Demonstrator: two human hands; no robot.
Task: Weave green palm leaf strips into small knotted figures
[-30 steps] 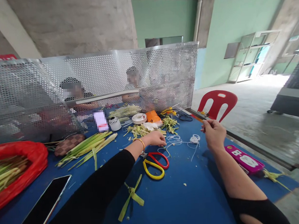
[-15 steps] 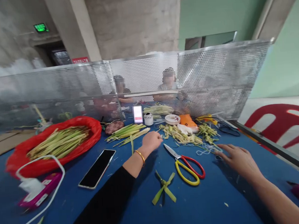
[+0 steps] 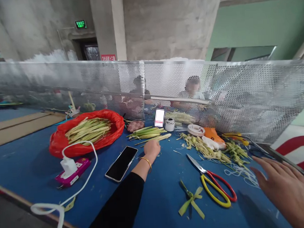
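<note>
Step in hand looks like fetching leaf material. Left hand (image 3: 152,148) is curling just short of the leaf strips (image 3: 148,132); can't tell if it's gripping anything, fingertips are hidden. Right hand (image 3: 282,178) is hanging spread, apparently holding nothing, just right of the white string (image 3: 243,175). Knotted leaf piece (image 3: 190,198) is lying between the hands, nearer the wearer, scissors (image 3: 204,173) just right of it. Taking a strip would be calling for separating one cleanly from the bundle.

I see: bare concrete wall (image 3: 162,28) | green wall (image 3: 254,23), right | lit exit sign (image 3: 80,24) above doorway (image 3: 91,52) | perforated metal screen (image 3: 101,75) | red chair (image 3: 301,138), right edge
</note>
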